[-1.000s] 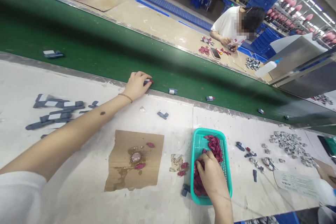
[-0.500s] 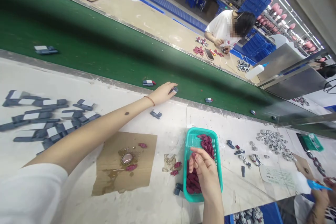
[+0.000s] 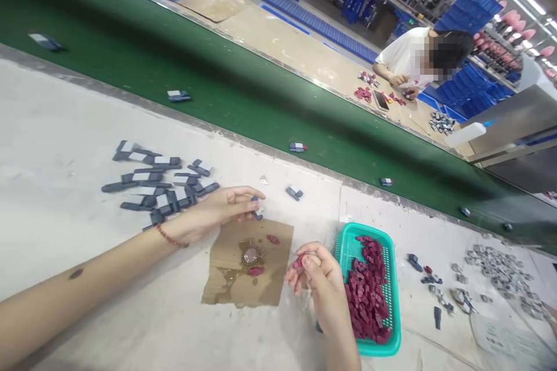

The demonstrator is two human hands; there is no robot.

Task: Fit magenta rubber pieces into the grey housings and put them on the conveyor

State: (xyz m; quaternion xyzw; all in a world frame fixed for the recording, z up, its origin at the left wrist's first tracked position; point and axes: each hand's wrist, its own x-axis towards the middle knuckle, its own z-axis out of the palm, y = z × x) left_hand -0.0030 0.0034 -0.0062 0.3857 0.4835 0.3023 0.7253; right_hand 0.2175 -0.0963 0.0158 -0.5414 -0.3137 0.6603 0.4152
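My left hand [image 3: 230,207] pinches a small blue-grey plastic part with a whitish face [image 3: 257,209], just above the far edge of a piece of brown cardboard [image 3: 217,287]. Between the fingertips of my right hand [image 3: 324,278] is a small dark red piece [image 3: 299,261], left of the green basket [image 3: 395,301]. The basket contains a heap of dark red pieces [image 3: 368,295]. On the wet-stained cardboard sit a round cap-like dish [image 3: 251,255] and two red pieces, one being the lower red piece [image 3: 255,271]. A pile of blue-grey parts [image 3: 163,185] lies beyond my left forearm.
Beyond the table runs a green conveyor belt [image 3: 243,98] carrying several spaced parts. A lone blue-grey part [image 3: 295,192] lies near its edge. Small silvery parts [image 3: 496,266] are scattered at right. Across the belt a person [image 3: 409,64] handles pieces at another bench.
My left hand has drawn back from the belt's edge to the cardboard, holding a blue-grey part. My right hand has moved left from over the basket with the red piece. The camera view has shifted.
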